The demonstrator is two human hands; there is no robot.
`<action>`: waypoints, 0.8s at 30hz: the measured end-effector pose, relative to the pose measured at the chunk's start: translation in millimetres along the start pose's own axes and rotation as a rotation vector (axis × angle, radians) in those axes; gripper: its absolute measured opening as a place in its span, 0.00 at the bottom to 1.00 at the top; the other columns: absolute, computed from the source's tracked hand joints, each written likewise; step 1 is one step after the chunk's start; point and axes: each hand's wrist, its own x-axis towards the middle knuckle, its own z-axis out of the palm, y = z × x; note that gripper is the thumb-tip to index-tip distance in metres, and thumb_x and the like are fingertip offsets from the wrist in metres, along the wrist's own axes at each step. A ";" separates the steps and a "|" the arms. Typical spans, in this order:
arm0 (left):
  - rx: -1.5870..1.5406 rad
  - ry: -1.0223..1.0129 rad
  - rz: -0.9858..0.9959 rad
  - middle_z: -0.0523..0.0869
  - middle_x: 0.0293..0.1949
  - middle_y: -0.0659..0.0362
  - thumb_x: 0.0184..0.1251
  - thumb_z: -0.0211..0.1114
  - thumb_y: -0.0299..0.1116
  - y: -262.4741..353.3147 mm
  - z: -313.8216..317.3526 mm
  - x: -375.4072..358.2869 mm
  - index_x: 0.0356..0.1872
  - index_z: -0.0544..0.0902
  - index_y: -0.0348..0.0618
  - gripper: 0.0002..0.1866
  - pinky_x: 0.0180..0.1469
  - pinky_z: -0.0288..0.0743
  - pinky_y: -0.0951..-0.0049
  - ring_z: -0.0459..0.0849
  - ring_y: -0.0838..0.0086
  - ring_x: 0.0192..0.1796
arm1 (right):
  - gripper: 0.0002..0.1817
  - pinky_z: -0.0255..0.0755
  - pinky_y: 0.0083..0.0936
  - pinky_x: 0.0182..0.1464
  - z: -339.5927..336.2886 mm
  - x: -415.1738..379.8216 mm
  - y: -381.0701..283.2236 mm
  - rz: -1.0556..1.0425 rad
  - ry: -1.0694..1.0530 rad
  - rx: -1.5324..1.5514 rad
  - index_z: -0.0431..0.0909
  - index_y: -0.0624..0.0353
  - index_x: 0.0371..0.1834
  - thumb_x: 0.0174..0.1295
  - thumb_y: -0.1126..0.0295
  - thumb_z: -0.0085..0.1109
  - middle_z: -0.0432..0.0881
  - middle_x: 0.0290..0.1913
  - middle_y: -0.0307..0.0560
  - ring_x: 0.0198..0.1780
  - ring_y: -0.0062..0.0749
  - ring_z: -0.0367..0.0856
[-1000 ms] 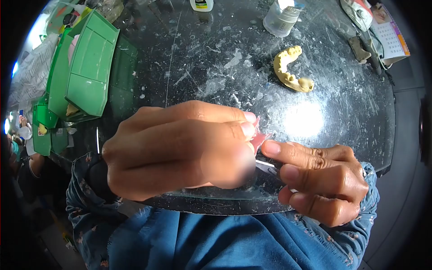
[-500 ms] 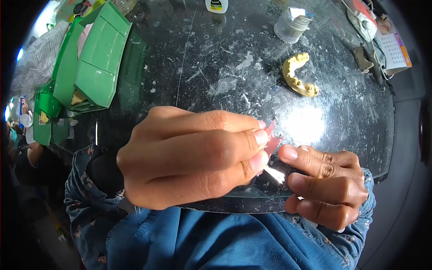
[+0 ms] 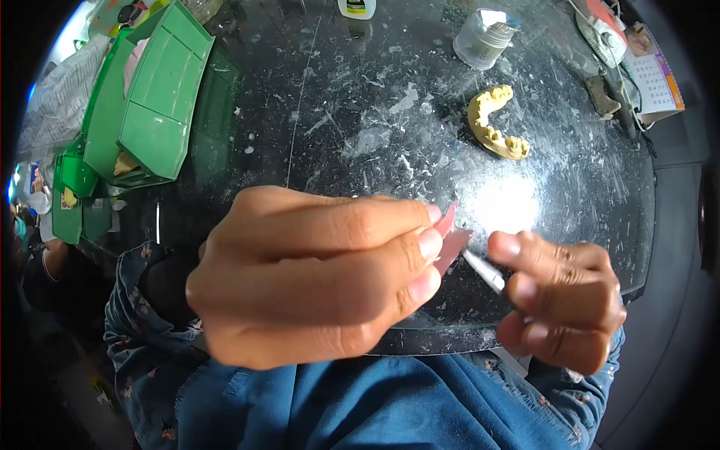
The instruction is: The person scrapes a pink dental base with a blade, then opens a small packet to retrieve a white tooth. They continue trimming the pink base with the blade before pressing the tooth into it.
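Note:
My left hand (image 3: 322,281) is closed, its thumb and fingertips pinching a thin pink wax sheet (image 3: 453,249), whose ragged, split end sticks out to the right. The rest of the sheet is hidden behind the fingers. In my right hand (image 3: 566,300), fingers curled, is a slim silver knife (image 3: 486,271). Its pointed tip is right at the pink sheet's edge; the handle disappears under the fingers. Beyond both hands, a yellowish dental cast (image 3: 491,135), curved like a horseshoe with teeth on it, lies on the dark worktop (image 3: 360,142).
Green plastic bins (image 3: 161,97) stand at the left. Along the back are a white bottle (image 3: 357,7) and a clear plastic cup (image 3: 484,45). A calendar (image 3: 654,79), a red and white device (image 3: 602,34) and a cable lie at the right. A person's arm (image 3: 54,259) shows far left.
The knife has swung its tip up to the wax sheet's edge, and my right hand has shifted slightly right. My left hand still grips the sheet, slightly lower and further left.

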 end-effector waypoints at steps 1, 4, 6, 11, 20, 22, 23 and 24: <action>0.013 0.009 0.018 0.80 0.38 0.55 0.48 0.74 0.22 0.0 0.9 -0.4 0.33 0.77 0.36 0.13 0.30 0.86 0.81 0.87 0.63 0.38 | 0.17 0.84 0.42 0.43 -1.2 -0.5 -1.2 -0.025 -0.031 0.009 0.70 0.59 0.39 0.49 0.80 0.67 0.78 0.40 0.55 0.46 0.59 0.83; 0.028 0.009 0.053 0.79 0.37 0.54 0.49 0.73 0.22 0.3 1.8 -0.2 0.32 0.77 0.35 0.12 0.31 0.87 0.79 0.87 0.62 0.38 | 0.16 0.85 0.41 0.39 8.2 -2.2 0.5 -0.096 0.011 0.006 0.70 0.61 0.37 0.49 0.80 0.68 0.78 0.38 0.54 0.43 0.58 0.84; 0.042 -0.003 0.062 0.79 0.37 0.54 0.49 0.73 0.22 1.1 1.1 -0.4 0.31 0.77 0.35 0.12 0.31 0.87 0.78 0.87 0.62 0.38 | 0.16 0.86 0.39 0.36 10.8 -1.0 -0.9 -0.077 0.028 -0.007 0.70 0.61 0.35 0.48 0.81 0.68 0.79 0.37 0.54 0.42 0.57 0.85; 0.083 -0.037 0.054 0.78 0.37 0.55 0.50 0.72 0.21 4.7 -0.7 0.0 0.31 0.76 0.35 0.12 0.31 0.87 0.78 0.87 0.63 0.37 | 0.15 0.86 0.35 0.33 14.1 -0.1 1.4 -0.081 0.048 -0.030 0.70 0.62 0.33 0.48 0.82 0.68 0.78 0.36 0.54 0.42 0.56 0.85; 0.092 -0.001 -0.013 0.77 0.36 0.56 0.46 0.74 0.22 7.5 -2.6 5.3 0.33 0.74 0.37 0.16 0.27 0.86 0.79 0.87 0.66 0.34 | 0.12 0.82 0.23 0.26 4.0 5.4 8.9 0.033 0.076 -0.088 0.69 0.68 0.37 0.52 0.88 0.59 0.78 0.36 0.55 0.39 0.50 0.85; 0.099 -0.021 -0.015 0.77 0.36 0.55 0.46 0.75 0.23 6.5 -5.3 5.8 0.34 0.73 0.36 0.18 0.27 0.86 0.79 0.86 0.66 0.33 | 0.12 0.82 0.24 0.25 9.1 7.9 5.3 -0.025 0.068 -0.150 0.71 0.71 0.40 0.53 0.85 0.61 0.78 0.39 0.60 0.34 0.45 0.85; 0.102 -0.031 -0.016 0.78 0.37 0.54 0.46 0.76 0.23 5.9 -6.6 6.0 0.34 0.73 0.36 0.18 0.28 0.86 0.79 0.86 0.66 0.33 | 0.13 0.82 0.25 0.25 12.0 8.6 2.5 -0.053 0.065 -0.182 0.71 0.72 0.41 0.54 0.83 0.61 0.79 0.41 0.63 0.32 0.43 0.84; 0.100 -0.051 -0.046 0.78 0.37 0.54 0.46 0.76 0.23 7.6 -8.5 4.2 0.35 0.73 0.36 0.19 0.27 0.86 0.80 0.86 0.66 0.33 | 0.14 0.82 0.25 0.25 14.3 8.4 -0.9 -0.080 0.062 -0.214 0.72 0.74 0.42 0.54 0.81 0.62 0.79 0.43 0.66 0.29 0.40 0.84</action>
